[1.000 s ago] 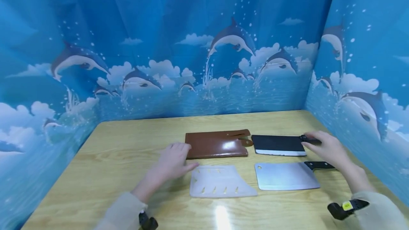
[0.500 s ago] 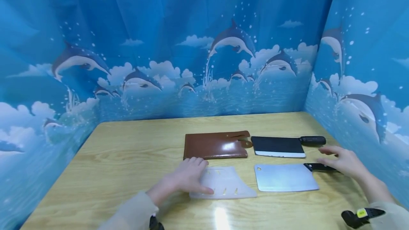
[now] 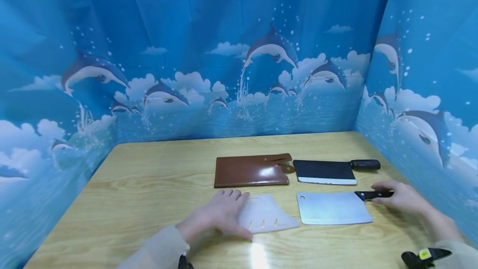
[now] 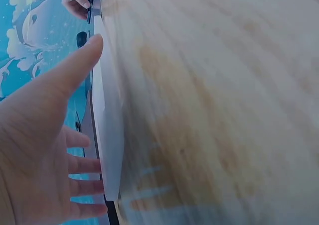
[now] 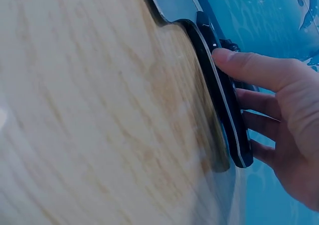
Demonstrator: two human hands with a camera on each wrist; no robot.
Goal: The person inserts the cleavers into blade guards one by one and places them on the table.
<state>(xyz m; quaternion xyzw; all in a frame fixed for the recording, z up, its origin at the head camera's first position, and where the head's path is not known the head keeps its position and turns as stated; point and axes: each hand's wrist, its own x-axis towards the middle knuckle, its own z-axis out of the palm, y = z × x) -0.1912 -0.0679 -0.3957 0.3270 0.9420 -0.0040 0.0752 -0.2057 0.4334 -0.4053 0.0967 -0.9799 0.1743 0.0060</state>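
Note:
My left hand (image 3: 228,213) spreads over the left part of a translucent white plastic blade guard (image 3: 269,215) with small slots. Its thumb is at the near edge and its fingers are toward the far edge; in the left wrist view the fingers (image 4: 87,187) look straight beside the guard (image 4: 107,110). My right hand (image 3: 401,196) pinches the black riveted handle of a silver cleaver (image 3: 332,208) lying flat. The right wrist view has the thumb on one side of the handle (image 5: 224,95) and the fingers (image 5: 261,123) on the other.
Behind the guard lies a brown leather sheath (image 3: 250,171) with a strap at its right end. A second cleaver (image 3: 325,169), dark with a bright edge, lies right of it. A dolphin-printed curtain (image 3: 239,74) borders the wooden table (image 3: 149,169).
My right hand let go of the dark cleaver's handle and came nearer to the silver cleaver's handle. My left hand moved from beside the leather sheath onto the guard, which has turned slightly.

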